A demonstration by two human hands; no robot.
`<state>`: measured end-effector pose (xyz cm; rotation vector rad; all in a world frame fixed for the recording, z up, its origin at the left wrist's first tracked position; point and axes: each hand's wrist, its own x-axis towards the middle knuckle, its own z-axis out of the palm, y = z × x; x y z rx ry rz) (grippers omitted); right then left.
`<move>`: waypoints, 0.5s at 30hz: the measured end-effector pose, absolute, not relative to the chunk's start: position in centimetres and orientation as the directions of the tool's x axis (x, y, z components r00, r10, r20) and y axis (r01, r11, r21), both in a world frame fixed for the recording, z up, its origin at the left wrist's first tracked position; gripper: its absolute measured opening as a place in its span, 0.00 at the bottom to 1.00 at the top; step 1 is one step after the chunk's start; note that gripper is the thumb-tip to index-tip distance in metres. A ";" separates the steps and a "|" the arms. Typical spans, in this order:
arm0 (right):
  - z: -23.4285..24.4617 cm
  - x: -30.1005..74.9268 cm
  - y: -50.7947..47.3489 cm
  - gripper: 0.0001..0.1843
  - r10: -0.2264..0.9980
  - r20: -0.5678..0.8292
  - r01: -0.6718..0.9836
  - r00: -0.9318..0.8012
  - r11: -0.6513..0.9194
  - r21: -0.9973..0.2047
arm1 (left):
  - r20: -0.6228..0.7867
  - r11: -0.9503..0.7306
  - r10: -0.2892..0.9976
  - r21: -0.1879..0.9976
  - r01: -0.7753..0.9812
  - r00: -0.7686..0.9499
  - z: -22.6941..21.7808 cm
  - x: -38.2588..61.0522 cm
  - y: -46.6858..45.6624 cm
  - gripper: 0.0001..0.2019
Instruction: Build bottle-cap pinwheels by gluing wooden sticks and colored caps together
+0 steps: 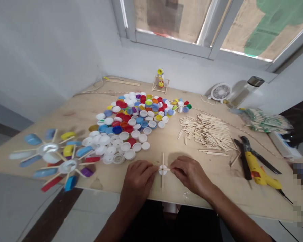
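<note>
A small white bottle cap [161,171] lies on the table near its front edge, with wooden sticks laid over it. One stick [163,183] runs straight away from me across its middle. From the right side of the cap, a short stick [168,169] points toward my right hand [189,173], whose thumb and finger pinch its outer end. My left hand [138,178] is closed, fingertips against the cap's left edge; whether a stick is also under those fingers is hidden.
Loose coloured bottle caps [126,136] are heaped behind my hands. Finished-looking cap-and-stick wheels [68,166] stand at the left. Rightward lie a pile of sticks [212,134], cutting pliers [245,144] and a yellow glue gun [255,168]. Farther back are a fan [221,92] and a bottle [242,94].
</note>
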<state>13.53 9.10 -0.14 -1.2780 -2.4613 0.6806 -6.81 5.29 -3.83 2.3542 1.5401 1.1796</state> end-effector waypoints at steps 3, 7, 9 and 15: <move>-0.2 13.6 9.1 0.06 0.822 0.039 0.686 -0.568 0.499 -0.530 | 0.542 -0.481 0.818 0.458 0.748 0.195 -3.7 -6.8 5.3 0.10; -0.2 13.6 9.2 0.07 0.822 0.044 0.685 -0.567 0.501 -0.529 | 0.533 -0.478 0.822 0.451 0.754 0.203 -3.6 -6.7 5.3 0.11; -0.2 13.6 9.1 0.07 0.824 0.048 0.686 -0.565 0.502 -0.527 | 0.534 -0.480 0.820 0.449 0.754 0.204 -3.6 -6.7 5.3 0.11; -0.1 13.5 9.0 0.06 0.823 0.067 0.685 -0.564 0.512 -0.519 | 0.542 -0.485 0.815 0.446 0.752 0.204 -3.6 -6.7 5.2 0.10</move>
